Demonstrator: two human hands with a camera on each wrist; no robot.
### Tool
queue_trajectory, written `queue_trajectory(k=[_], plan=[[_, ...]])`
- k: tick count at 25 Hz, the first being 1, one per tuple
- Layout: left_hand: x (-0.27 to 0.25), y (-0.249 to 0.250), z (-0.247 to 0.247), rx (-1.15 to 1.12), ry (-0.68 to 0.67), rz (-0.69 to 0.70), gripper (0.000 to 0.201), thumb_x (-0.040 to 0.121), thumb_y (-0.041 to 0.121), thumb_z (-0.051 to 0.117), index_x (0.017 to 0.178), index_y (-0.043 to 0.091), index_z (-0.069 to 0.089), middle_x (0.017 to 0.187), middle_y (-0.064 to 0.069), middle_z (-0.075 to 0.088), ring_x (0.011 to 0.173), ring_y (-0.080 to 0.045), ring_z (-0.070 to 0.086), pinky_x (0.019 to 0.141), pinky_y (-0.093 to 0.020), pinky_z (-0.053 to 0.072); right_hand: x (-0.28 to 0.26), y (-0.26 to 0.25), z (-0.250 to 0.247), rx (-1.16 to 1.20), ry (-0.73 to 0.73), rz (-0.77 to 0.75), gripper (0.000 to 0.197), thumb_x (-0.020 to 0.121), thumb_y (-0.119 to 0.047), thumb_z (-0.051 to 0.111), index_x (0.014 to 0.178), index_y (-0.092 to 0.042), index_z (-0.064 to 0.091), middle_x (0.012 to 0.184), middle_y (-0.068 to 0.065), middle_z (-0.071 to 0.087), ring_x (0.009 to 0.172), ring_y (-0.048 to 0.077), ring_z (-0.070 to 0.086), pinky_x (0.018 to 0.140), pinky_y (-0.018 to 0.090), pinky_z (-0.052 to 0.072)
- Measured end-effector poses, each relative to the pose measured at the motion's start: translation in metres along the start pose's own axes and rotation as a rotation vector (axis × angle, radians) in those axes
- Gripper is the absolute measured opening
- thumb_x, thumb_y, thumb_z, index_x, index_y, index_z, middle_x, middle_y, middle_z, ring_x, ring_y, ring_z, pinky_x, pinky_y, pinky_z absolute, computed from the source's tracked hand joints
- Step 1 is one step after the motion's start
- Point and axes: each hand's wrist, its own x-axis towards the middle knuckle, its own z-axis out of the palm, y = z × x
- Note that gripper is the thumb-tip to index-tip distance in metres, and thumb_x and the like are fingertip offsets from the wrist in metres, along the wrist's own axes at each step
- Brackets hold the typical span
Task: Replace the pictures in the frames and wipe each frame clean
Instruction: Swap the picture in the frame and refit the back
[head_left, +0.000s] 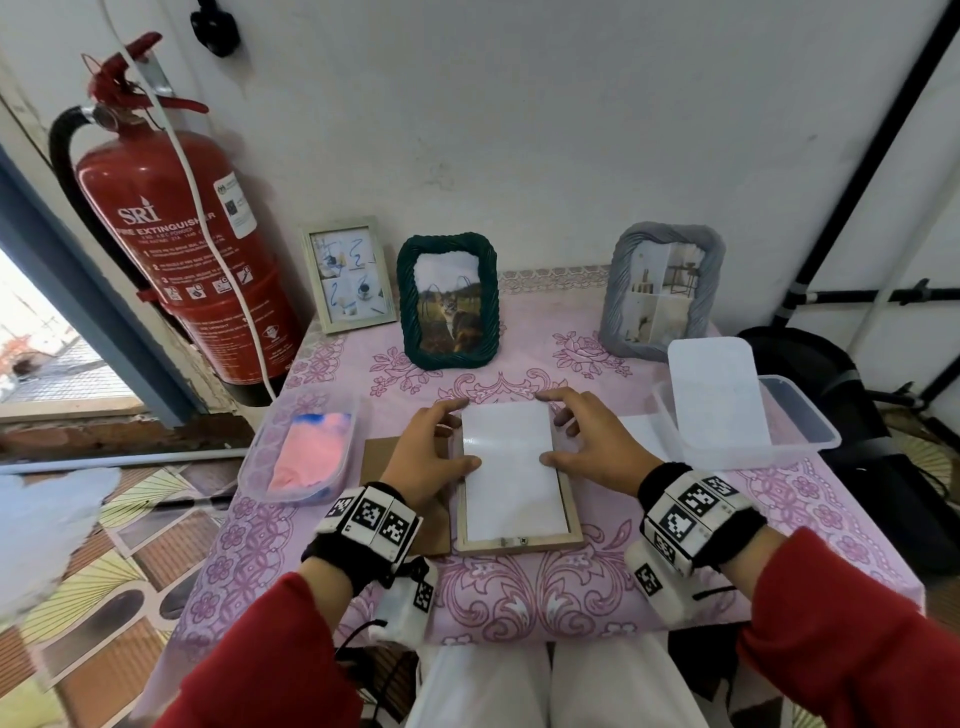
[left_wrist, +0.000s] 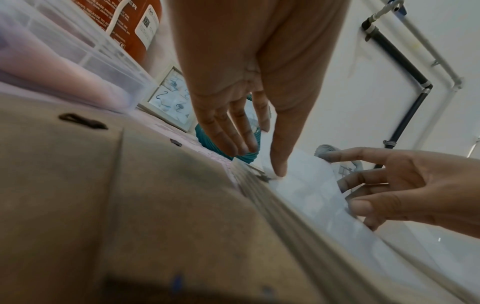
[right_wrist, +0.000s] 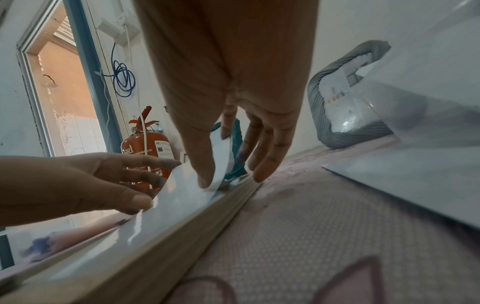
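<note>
A: Any text?

B: Red fire extinguisher (head_left: 171, 228) on the wall, left of the table: "SRI", "FIRE EXTINGUISHER" in white. Its small print and white sticker are too small to read. Black-and-white square codes on both wristbands.

A: Frame count?

B: Four. Three upright at the back of the pink floral tablecloth (head_left: 545, 587): a pale flat wooden frame (head_left: 349, 274) with a four-panel print, a dark green rope-textured frame (head_left: 448, 301) with an outdoor photo, and a grey twisted frame (head_left: 661, 291) with an interior photo. The fourth, a light wooden frame (head_left: 519, 543), lies flat, face down, at front centre.

A: Task item?

B: A white glossy photo sheet (head_left: 511, 467) lies in that flat frame's opening, its far end sticking up past the frame edge.

A: Hands?

B: Left hand (head_left: 434, 457) spread, fingers straight, thumb and forefinger touching the sheet's left edge. Right hand (head_left: 587, 441) likewise on the right edge, thumb pressing the sheet. Neither grips.

A: Others?

B: One brown backing board (head_left: 382, 452) under the left hand. Two clear plastic tubs: left tub (head_left: 301, 447) with a pink-and-blue cloth, right tub (head_left: 748, 421) with a white sheet leaning in it.
</note>
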Motion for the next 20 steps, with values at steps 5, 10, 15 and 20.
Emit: queue_trajectory(k=[5,10,15,20], plan=[[0.006,-0.004,0.000,0.151,-0.058,-0.058,0.076,0.071,0.023,0.080,0.137,0.020,0.043,0.124,-0.009,0.044,0.118,-0.023,0.045,0.105,-0.042,0.040,0.006,0.005,0.001,-0.061,-0.070,0.070,0.074,0.073,-0.024,0.077,0.137,-0.022,0.040,0.113,0.007,0.040,0.109,0.024,0.045,0.102,0.036,0.040],[0.011,-0.007,0.000,0.343,-0.160,-0.140,0.081,0.075,0.039,0.074,0.144,0.027,0.032,0.132,-0.010,0.032,0.128,-0.028,0.029,0.113,-0.038,0.027,0.011,0.011,0.003,-0.098,-0.137,0.101,0.076,0.075,-0.031,0.075,0.140,-0.024,0.037,0.119,0.012,0.042,0.116,0.028,0.042,0.106,0.041,0.037],[0.012,-0.008,-0.001,0.360,-0.181,-0.157,0.081,0.077,0.042,0.072,0.145,0.031,0.030,0.133,-0.010,0.030,0.129,-0.028,0.025,0.113,-0.036,0.022,0.013,0.018,0.001,-0.090,-0.165,0.119,0.076,0.074,-0.036,0.076,0.140,-0.025,0.039,0.115,0.010,0.039,0.114,0.027,0.044,0.106,0.039,0.037],[0.013,-0.009,-0.001,0.406,-0.209,-0.150,0.080,0.079,0.044,0.069,0.146,0.033,0.026,0.135,-0.010,0.028,0.130,-0.027,0.024,0.114,-0.034,0.020,0.013,0.019,0.000,-0.084,-0.162,0.100,0.075,0.075,-0.036,0.076,0.140,-0.025,0.041,0.111,0.008,0.038,0.109,0.025,0.046,0.104,0.035,0.039]])
